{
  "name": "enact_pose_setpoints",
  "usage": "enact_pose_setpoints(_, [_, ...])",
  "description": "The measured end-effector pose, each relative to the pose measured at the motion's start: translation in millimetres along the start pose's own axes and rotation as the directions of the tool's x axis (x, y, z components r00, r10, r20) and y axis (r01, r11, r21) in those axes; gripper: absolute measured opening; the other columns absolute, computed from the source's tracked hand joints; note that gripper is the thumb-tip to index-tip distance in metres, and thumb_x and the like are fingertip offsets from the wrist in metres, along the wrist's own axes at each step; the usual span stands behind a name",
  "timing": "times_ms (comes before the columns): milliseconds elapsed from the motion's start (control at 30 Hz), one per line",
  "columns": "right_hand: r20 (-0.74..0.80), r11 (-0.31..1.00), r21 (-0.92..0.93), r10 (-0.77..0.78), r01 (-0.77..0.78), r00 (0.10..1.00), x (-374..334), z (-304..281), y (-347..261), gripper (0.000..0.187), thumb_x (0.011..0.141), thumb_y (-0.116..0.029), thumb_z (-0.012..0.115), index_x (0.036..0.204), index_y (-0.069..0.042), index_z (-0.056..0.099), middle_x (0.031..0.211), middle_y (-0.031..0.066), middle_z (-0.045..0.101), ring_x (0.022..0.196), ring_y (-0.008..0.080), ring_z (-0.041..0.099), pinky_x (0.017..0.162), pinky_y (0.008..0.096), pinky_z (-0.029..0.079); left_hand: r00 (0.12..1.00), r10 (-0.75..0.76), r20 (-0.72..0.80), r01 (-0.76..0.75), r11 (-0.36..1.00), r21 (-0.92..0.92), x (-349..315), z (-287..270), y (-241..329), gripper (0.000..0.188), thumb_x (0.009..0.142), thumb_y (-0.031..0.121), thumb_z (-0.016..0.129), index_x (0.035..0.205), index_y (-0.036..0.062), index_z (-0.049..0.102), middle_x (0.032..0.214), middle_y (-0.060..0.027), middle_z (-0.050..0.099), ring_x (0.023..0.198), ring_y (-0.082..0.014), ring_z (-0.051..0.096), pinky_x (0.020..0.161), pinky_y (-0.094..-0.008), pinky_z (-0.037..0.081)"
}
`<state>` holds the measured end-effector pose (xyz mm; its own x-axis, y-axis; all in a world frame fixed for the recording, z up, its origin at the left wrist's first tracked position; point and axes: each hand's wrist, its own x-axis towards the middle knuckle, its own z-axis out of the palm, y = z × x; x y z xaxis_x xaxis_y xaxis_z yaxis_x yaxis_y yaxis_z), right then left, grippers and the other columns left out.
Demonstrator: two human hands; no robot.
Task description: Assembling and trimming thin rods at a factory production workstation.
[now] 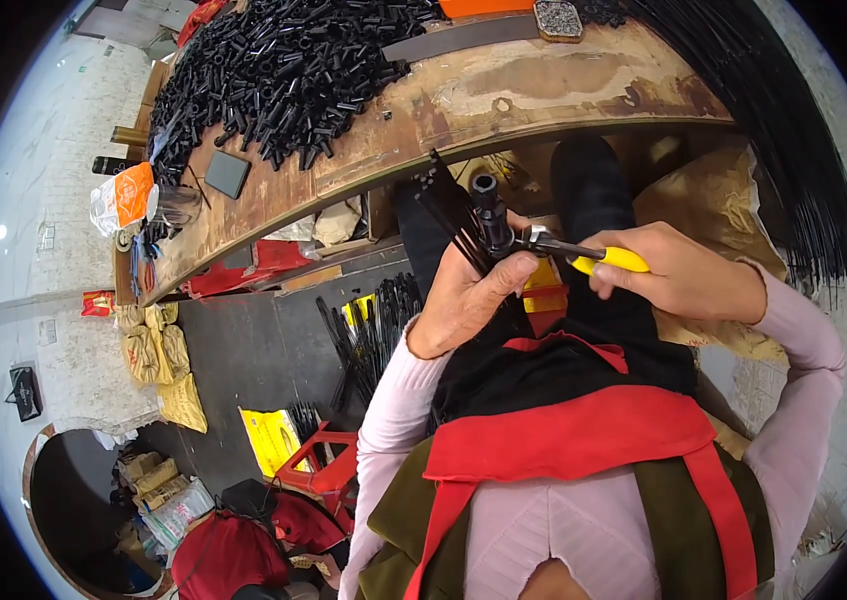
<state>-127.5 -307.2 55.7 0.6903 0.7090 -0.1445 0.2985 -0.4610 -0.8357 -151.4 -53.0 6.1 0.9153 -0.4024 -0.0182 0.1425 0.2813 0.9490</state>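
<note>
While the left hand (474, 295) grasps a black tubular fitting (489, 215) along with several thin black rods (444, 215), its thumb presses across the near side, probably to steady the fitting against the tool. The fitting sits above the person's lap, near the bench edge, its hollow ringed end turned up toward the camera; that angle seems to leave its lower end open to the tool. Fingers curled, the right hand (679, 270) grips yellow-handled pliers (624, 260) from the side, the metal nose right at the fitting's base; whether the jaws bite on it cannot be told. With the 2 hands so close together, each can likely brace against the other's push.

Stepped and ridged, the fitting has a smooth, slightly shiny black surface, apparently plastic. A heap of short black tubes (274, 70), glossy and jumbled, covers the left part of the wooden workbench (544, 80), whose surface is scuffed, stained and peeling. Long slender black rods (804, 150) droop in a curved sheaf off its right end, perhaps laid there for reach. Ribbed pink knit sleeves (404, 390) contrast with the matte red apron (574, 435).
</note>
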Motion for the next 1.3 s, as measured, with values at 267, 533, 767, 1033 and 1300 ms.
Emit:
enact_pose_setpoints(267, [0.197,0.965,0.145,0.19,-0.22,0.962,1.3,-15.7,-20.1,0.029,0.098,-0.02,0.052,0.113,0.004,0.059,0.081,0.0103,0.067,0.079,0.0228,0.065,0.076,0.0344,0.049,0.998,-0.02,0.064,0.023,0.999,-0.039,3.1,-3.2,-1.1,0.034,0.094,0.02,0.067,0.117,0.0003,0.052,0.077,0.0015,0.054,0.07,-0.0056,0.049,0.062,-0.0221,0.042])
enact_pose_setpoints(533, [0.258,0.955,0.065,0.264,-0.289,0.929,5.1,-21.4,-30.8,0.028,0.101,-0.024,0.05,0.097,0.003,0.058,0.069,0.0065,0.061,0.059,0.0149,0.059,0.059,0.0298,0.047,0.993,-0.007,0.115,0.014,0.998,-0.062,2.8,-8.9,-2.8,0.028,0.093,0.018,0.068,0.112,0.0014,0.055,0.079,0.0008,0.057,0.071,-0.0062,0.05,0.063,-0.0221,0.043])
enact_pose_setpoints(767, [0.553,0.688,0.419,0.325,-0.593,0.767,-1.4,-14.2,-27.2,0.035,0.102,-0.029,0.05,0.086,0.002,0.056,0.064,0.0047,0.054,0.049,0.0097,0.05,0.046,0.0254,0.041,0.984,0.006,0.178,0.005,0.998,-0.057,-6.1,-3.4,0.3,0.028,0.09,0.019,0.072,0.106,0.0014,0.057,0.089,0.0001,0.061,0.079,-0.0067,0.052,0.069,-0.0231,0.044])
enact_pose_setpoints(1033, [0.34,0.73,0.495,0.336,-0.471,0.878,-4.2,6.2,-8.5,0.028,0.1,-0.026,0.054,0.087,-0.001,0.056,0.062,0.0024,0.052,0.051,0.008,0.049,0.047,0.0239,0.038,0.988,0.051,0.145,-0.044,0.998,-0.049,8.8,-1.5,-1.7,0.032,0.091,0.021,0.071,0.111,0.0011,0.056,0.087,0.0006,0.059,0.074,-0.0065,0.05,0.066,-0.0223,0.042])
enact_pose_setpoints(1300, [-0.213,0.989,-0.124,-0.107,0.081,0.971,42.3,-44.2,47.7,0.019,0.084,-0.013,0.07,0.096,0.0,0.062,0.081,0.0136,0.064,0.076,0.028,0.064,0.07,0.0355,0.049,0.999,-0.008,-0.047,0.006,1.0,-0.03,44.8,-16.5,-8.8,0.033,0.095,0.011,0.059,0.123,-0.0034,0.05,0.072,-0.0013,0.046,0.059,-0.0101,0.042,0.056,-0.0266,0.04])
